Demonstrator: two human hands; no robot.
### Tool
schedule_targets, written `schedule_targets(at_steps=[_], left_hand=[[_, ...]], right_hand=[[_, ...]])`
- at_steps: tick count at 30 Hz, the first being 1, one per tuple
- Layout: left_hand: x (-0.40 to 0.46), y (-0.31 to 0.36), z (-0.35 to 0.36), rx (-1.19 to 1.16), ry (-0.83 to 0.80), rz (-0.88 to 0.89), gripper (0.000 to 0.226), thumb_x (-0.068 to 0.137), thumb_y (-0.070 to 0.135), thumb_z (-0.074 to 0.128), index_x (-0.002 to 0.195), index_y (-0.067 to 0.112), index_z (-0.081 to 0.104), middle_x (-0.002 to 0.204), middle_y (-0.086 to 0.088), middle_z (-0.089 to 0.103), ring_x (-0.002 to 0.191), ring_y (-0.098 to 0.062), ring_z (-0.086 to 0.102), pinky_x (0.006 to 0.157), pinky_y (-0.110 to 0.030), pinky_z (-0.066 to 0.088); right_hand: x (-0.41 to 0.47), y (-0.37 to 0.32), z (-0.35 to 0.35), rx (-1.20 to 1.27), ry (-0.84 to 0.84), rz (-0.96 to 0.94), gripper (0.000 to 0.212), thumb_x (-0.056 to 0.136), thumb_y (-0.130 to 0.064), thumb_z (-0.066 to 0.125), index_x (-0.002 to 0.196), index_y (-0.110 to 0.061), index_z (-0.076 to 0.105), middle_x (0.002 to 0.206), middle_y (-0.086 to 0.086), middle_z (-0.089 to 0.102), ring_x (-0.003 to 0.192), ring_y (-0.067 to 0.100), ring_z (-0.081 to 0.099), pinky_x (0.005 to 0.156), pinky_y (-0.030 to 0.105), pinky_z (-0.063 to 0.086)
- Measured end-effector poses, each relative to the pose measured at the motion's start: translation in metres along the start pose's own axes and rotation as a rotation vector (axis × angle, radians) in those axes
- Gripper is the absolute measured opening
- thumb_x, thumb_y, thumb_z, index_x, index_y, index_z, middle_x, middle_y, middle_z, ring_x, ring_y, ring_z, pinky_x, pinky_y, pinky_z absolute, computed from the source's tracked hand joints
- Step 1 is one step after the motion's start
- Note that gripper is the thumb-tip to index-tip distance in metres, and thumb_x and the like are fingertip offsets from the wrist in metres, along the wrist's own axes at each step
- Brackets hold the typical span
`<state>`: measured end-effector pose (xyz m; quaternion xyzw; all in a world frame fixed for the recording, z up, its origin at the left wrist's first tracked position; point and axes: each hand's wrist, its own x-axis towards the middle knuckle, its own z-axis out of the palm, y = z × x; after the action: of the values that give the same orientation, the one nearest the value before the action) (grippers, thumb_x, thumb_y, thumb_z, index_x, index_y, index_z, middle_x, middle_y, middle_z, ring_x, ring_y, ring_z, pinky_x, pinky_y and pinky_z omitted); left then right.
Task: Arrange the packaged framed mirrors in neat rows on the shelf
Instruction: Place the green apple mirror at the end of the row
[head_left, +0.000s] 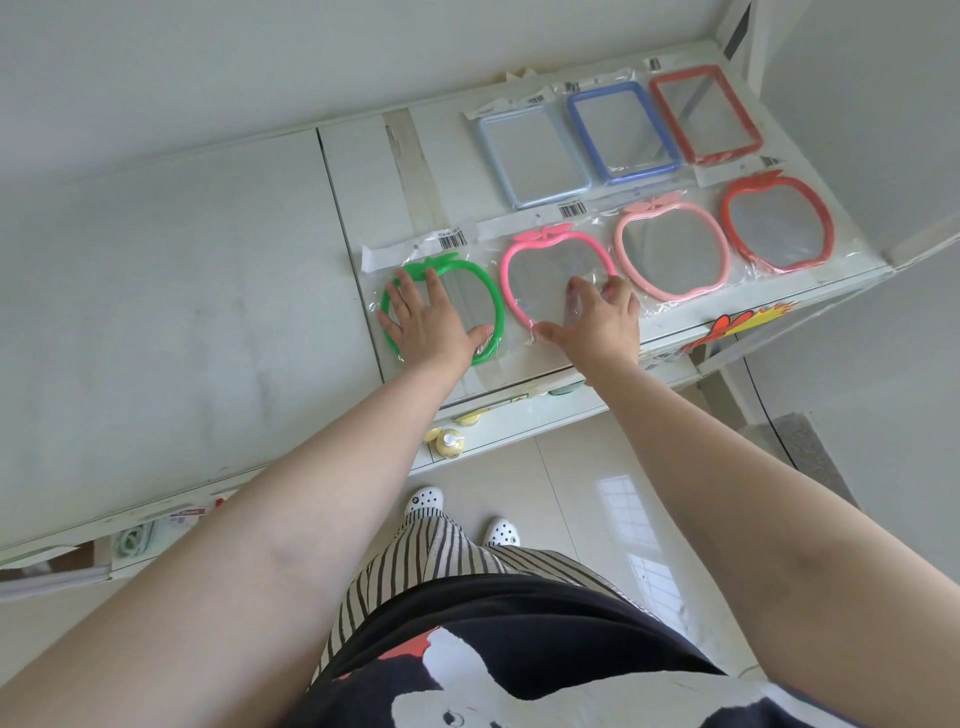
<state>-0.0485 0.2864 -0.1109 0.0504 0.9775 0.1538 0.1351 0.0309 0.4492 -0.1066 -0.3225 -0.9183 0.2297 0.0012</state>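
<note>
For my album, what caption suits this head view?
Left hand flat on green apple mirror, right hand on pink one, tidying the shelf.

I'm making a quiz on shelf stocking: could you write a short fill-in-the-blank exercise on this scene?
1. The left hand rests flat on the apple-shaped mirror with the ____ frame.
2. The back row holds ____ rectangular mirrors.
3. The right hand touches the bright ____ apple mirror.
4. The front row holds ____ apple-shaped mirrors.

Missing words: green; three; pink; four

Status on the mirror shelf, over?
Left hand flat on green apple mirror. Right hand on hot-pink apple mirror. Seven mirrors in two rows. Nothing blocking.
</note>
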Motion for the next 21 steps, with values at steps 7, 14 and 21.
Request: schedule_targets(at_steps=[7, 14, 21], left_hand=[[0.0, 0.001, -0.003, 0.006, 0.009, -0.003, 0.105, 0.073, 0.057, 0.069, 0.151, 0.017, 0.012, 0.161, -0.016, -0.004, 0.149, -0.034, -0.004, 0.118, -0.053, 0.0], [-0.004, 0.009, -0.005, -0.001, 0.084, 0.066, 0.092, 0.076, 0.055, 0.067, 0.148, 0.017, 0.024, 0.161, -0.014, 0.003, 0.149, -0.031, 0.001, 0.119, -0.053, 0.003], [-0.002, 0.044, -0.015, -0.118, 0.075, 0.211, 0.078, 0.081, 0.048, 0.065, 0.145, 0.018, 0.032, 0.159, -0.013, 0.012, 0.149, -0.029, 0.008, 0.12, -0.05, 0.012]], right_hand=[[0.0, -0.002, -0.001, -0.01, 0.02, 0.01, 0.057, 0.076, -0.052, 0.071, 0.12, -0.024, 0.051, 0.142, 0.015, 0.033, 0.132, 0.036, 0.031, 0.111, 0.042, 0.028], [0.0, -0.002, -0.005, 0.002, 0.043, 0.04, 0.068, 0.076, -0.054, 0.07, 0.133, -0.026, 0.046, 0.147, 0.014, 0.031, 0.137, 0.033, 0.028, 0.111, 0.043, 0.027], [0.002, -0.001, -0.029, 0.03, 0.097, 0.082, 0.071, 0.079, -0.055, 0.067, 0.139, -0.026, 0.044, 0.145, 0.013, 0.036, 0.135, 0.034, 0.031, 0.111, 0.043, 0.029]])
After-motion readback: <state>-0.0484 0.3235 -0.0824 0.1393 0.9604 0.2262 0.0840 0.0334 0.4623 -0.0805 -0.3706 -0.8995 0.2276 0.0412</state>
